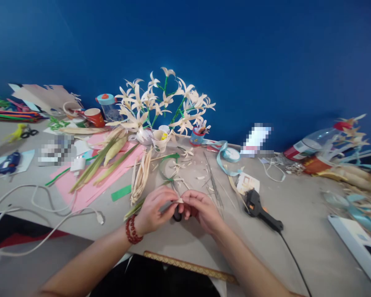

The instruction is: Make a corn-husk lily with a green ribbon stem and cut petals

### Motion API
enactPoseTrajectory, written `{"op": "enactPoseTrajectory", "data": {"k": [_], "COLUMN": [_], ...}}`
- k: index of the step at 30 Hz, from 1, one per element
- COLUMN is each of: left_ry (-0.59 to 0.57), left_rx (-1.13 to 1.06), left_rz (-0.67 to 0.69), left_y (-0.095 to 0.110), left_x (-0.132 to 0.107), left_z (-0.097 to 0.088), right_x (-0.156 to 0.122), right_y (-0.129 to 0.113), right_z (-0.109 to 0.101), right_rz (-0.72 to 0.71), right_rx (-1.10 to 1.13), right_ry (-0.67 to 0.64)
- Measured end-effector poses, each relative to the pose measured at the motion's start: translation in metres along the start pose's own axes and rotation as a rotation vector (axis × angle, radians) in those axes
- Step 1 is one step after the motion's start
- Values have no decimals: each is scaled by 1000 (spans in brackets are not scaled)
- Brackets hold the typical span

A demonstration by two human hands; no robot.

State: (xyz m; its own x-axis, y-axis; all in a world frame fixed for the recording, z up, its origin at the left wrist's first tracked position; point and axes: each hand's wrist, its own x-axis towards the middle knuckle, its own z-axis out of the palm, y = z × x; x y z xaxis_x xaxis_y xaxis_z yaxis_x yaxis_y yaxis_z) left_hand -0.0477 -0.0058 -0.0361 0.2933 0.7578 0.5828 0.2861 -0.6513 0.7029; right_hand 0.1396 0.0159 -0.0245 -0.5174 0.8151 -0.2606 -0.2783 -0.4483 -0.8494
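Note:
Close together above the table's front, my left hand and my right hand both pinch a small pale husk piece. Fingers cover most of it. A red bead bracelet circles the left wrist. Under the fingers lie scissors, their dark handle partly hidden. Left of the hands is a bundle of dried husk strips, beside a green paper piece. Loose husk scraps and thin wires are scattered beyond the right hand.
A black glue gun trails its cord at right. Behind stand white husk flowers on green stems and a paper cup. Blue ribbon, pink paper, corn husks and a white cable lie around.

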Motion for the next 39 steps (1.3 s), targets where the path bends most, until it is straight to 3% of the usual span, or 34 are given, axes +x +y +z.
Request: {"op": "enactPoseTrajectory", "data": {"k": [6,10,20,23,27,30,33,39], "left_ry": [11,19,54,-5,-122,-206,-256,-293], "left_rx": [32,49,42,-159,-532,-665,-757,-788], "left_rz": [31,67,28,-92,-434,-614,-690,-702], "left_y": [-4,-5,-3,1,0,-2,-2,-3], "left_x": [-3,-4,-5,0,9,12,13,13], "left_z": [0,-1,-1,-4,-5,-5,-4,-5], "right_x": [0,-2,-5,-5,-6,-9,-10,-11], "right_y": [-1,-1,-5,-7,-9,-9,-9,-11], "right_z": [-4,-2,2,0,1,3,2,-3], "right_rz": [-47,-1,19,-15,-62,-87,-104,-135], "right_rx": [-6,-26,28,-67,-234,-326,-392,-446], "right_ry": [-10,-68,-94,-100,-128,-135,-145,-153]}}
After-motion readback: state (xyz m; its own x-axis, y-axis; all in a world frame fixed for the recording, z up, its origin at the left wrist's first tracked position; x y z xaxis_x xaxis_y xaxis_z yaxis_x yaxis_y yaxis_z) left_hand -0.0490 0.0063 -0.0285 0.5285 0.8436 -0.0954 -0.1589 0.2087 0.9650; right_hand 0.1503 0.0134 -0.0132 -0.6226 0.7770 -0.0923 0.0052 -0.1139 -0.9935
